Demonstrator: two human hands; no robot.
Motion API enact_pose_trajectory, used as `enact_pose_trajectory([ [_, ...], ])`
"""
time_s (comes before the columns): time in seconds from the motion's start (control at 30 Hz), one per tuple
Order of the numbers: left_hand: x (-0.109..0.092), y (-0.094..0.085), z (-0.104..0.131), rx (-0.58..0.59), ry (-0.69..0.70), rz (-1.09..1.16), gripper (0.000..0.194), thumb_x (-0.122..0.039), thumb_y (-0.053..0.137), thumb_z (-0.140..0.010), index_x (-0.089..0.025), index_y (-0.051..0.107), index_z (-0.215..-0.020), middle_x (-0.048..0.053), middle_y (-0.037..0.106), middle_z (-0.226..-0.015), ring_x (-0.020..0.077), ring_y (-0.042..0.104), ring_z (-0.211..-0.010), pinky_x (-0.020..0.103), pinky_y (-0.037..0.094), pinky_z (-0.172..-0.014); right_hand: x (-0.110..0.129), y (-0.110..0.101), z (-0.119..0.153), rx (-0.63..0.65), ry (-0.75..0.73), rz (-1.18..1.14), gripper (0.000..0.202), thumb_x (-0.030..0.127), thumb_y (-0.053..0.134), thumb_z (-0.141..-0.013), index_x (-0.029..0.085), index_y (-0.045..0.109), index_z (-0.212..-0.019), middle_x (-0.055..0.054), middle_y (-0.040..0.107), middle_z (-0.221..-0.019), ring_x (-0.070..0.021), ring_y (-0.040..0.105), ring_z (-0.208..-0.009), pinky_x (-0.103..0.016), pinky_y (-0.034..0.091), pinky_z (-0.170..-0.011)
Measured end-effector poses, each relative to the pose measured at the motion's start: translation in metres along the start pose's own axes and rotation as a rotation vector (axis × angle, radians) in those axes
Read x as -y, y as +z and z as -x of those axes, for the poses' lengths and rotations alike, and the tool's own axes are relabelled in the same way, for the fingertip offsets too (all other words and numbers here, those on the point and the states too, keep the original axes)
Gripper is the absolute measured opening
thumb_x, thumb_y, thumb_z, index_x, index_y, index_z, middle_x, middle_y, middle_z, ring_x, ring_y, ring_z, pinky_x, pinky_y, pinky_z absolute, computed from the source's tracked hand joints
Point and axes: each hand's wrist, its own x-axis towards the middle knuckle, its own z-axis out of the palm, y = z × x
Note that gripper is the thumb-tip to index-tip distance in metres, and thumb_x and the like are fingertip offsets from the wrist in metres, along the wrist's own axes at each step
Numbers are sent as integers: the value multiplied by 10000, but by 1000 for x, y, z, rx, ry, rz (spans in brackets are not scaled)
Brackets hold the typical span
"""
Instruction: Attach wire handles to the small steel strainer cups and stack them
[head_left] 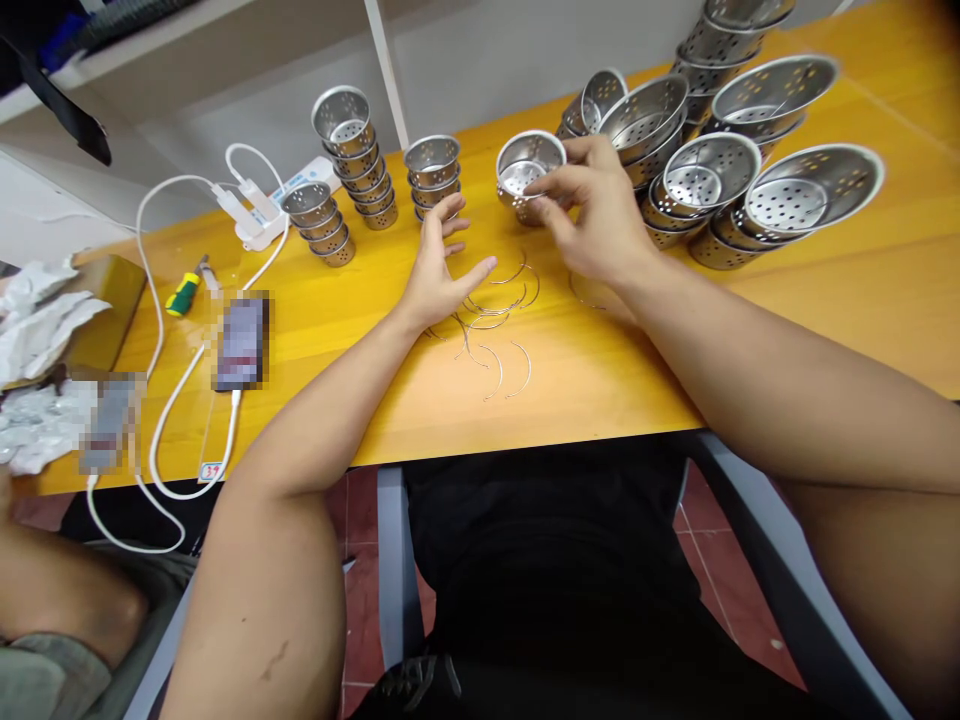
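My right hand (592, 205) grips the rim of a perforated metal cup (531, 160), thumb and fingers pinching its right side. The cup stands nearly upright at the back of the table, its holed bottom showing inside. To its left my left hand (441, 265) is held with fingers spread and nothing in it. Just behind that hand is a short stack of perforated cups (433, 160), partly covered by the fingers. Several thin curved metal wires (491, 315) lie scattered on the yellow table (600, 390) between and in front of my hands.
More stacked perforated cups (709, 175) crowd the right; two stacks, one taller (352, 150), stand left. Further left are a power strip (262, 215), white cables, a yellow-green screwdriver (184, 293), a phone (241, 343) and a box (112, 310). Another person's arm (67, 580) shows at lower left.
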Motion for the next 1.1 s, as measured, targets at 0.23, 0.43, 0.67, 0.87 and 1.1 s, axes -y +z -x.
enact_pose_trajectory([
  [0.23,12,2,0,33,29,8,1044,-955,809,-987,-431,379,-1781,181,464,-1888,393,645,-1652,604,660,-1258,-55,13,-9,-64,44,-20,511,791,880,-1125,283,873,-1179,-196,701,-1526,-402,593,-1439,-597,412,-1384],
  [0.43,10,4,0,43,41,-19,984,-935,792,-1011,-402,438,-1759,178,503,-1837,387,661,-1627,590,673,-1248,-52,23,-9,-128,83,-69,492,853,884,-1091,366,830,-1137,-140,766,-1436,-401,551,-1422,-587,393,-1388],
  [0.67,6,1,3,95,68,-48,965,-975,682,-1052,-391,413,-1772,178,460,-1849,393,649,-1636,588,637,-1288,-17,18,-6,24,198,401,276,332,805,-1208,161,796,-1425,-271,443,-1964,-500,706,-1590,-664,517,-1399],
  [0.87,6,-2,5,139,75,-87,921,-968,594,-1103,-425,342,-1803,151,414,-1891,372,635,-1671,569,600,-1350,-8,11,-4,86,197,428,516,728,585,-1232,309,775,-1467,-160,551,-1891,-505,712,-1579,-740,537,-1433],
  [1.1,4,-7,-1,67,94,-135,904,-956,645,-1082,-437,425,-1789,136,348,-1984,429,452,-1856,685,449,-1519,-4,8,-3,91,208,307,719,893,587,-1143,310,741,-1535,-175,496,-1929,-556,581,-1685,-809,394,-1504],
])
